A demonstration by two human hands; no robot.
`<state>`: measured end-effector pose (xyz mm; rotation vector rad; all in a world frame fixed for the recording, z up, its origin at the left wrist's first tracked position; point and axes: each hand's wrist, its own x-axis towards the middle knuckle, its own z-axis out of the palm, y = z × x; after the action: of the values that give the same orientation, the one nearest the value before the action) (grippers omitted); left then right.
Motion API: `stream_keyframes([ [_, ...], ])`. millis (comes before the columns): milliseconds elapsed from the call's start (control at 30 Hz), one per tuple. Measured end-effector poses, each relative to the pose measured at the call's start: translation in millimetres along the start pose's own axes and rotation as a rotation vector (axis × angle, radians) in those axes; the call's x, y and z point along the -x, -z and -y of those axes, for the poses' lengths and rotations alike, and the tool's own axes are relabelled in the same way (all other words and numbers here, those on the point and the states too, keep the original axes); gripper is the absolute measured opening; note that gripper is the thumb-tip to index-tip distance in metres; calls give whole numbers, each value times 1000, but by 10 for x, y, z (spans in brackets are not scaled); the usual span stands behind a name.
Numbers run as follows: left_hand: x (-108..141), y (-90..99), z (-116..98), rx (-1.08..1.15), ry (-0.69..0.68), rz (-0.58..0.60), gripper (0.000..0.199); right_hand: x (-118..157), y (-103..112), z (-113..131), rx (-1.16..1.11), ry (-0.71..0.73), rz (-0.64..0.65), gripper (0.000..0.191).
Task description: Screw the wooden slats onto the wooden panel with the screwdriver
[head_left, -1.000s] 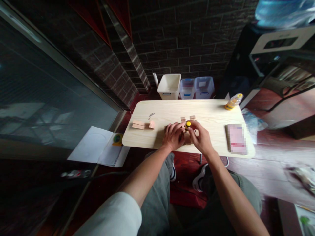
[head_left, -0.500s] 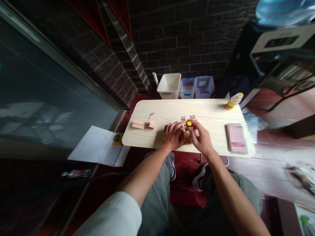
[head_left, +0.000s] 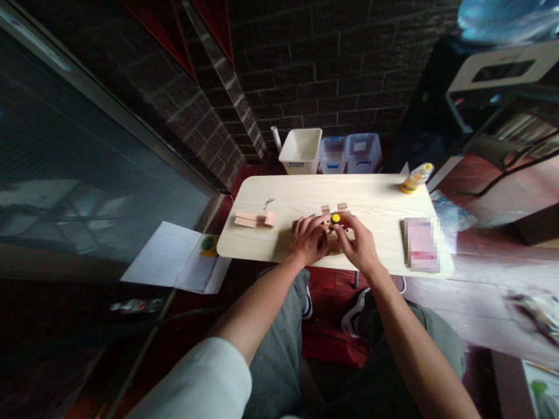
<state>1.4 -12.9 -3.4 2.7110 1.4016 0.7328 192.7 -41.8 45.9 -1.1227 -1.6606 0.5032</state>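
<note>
My left hand [head_left: 308, 240] is closed around part of a wooden block assembly [head_left: 333, 244] near the front edge of the pale table [head_left: 362, 192]. A small tool with a yellow top [head_left: 335, 218] stands over the assembly, gripped between the thumb and fingers of my right hand [head_left: 357, 241]. Its lower end is dark and too small to make out. Two small wooden blocks [head_left: 342, 206] lie just behind my hands. Further left rest joined wooden pieces [head_left: 254, 219], with small dark metal parts [head_left: 269, 203] behind them. My fingers hide much of the assembly.
A bottle with a yellow cap [head_left: 416, 178] stands at the back right corner, and a pinkish packet [head_left: 421, 244] lies at the right. Behind the table are a cream bin [head_left: 300, 152] and clear blue tubs [head_left: 363, 153]. An open white box [head_left: 161, 255] sits left.
The fingers of my right hand have shifted slightly around the yellow-topped tool. My left hand has stayed nearly in place on the wooden assembly.
</note>
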Motion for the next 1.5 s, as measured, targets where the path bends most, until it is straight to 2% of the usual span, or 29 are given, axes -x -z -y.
stream_keyframes([
  [700,-14,8,-5,8,3,7,34,14,-30,2,-4,-2,-67,36],
  [1500,-5,-2,2,6,-8,-9,37,5,-4,22,-7,45,9,39],
])
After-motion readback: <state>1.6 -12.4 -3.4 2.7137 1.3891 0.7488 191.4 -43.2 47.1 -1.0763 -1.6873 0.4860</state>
